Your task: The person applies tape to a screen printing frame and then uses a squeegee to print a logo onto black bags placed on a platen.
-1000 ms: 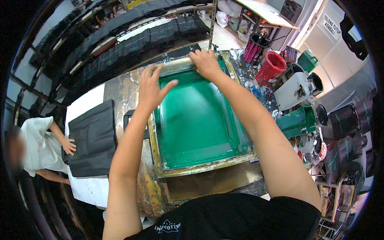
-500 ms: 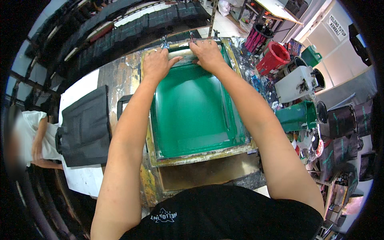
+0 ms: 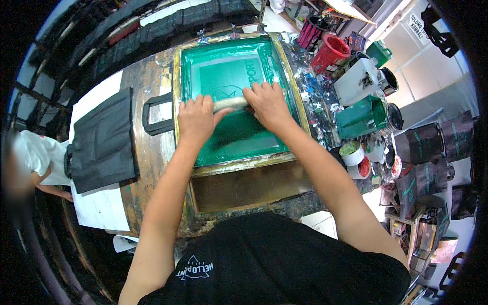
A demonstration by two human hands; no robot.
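Observation:
A wooden-handled squeegee (image 3: 230,104) lies crosswise over the middle of a screen printing frame (image 3: 223,169). My left hand (image 3: 197,121) is closed round its left end, my right hand (image 3: 269,105) round its right end. Green ink (image 3: 236,137) coats the mesh nearer to me, and thick smears run along the sides. Beyond the squeegee, a stencil design (image 3: 231,76) shows through the thinner green film. The squeegee's blade is hidden below the handle and hands. From under the frame's left side sticks out a black bag handle (image 3: 152,114).
A black cloth bag (image 3: 103,140) lies flat on white board at the left, by a co-worker (image 3: 43,165). Metal clamps (image 3: 234,31) hold the frame's far edge. Ink tubs, among them a red bucket (image 3: 330,53) and a green container (image 3: 362,117), crowd the right side.
Both my hands have drawn the squeegee from the frame's far end toward me to about its middle. The stencil design now shows behind it. The view has shifted slightly.

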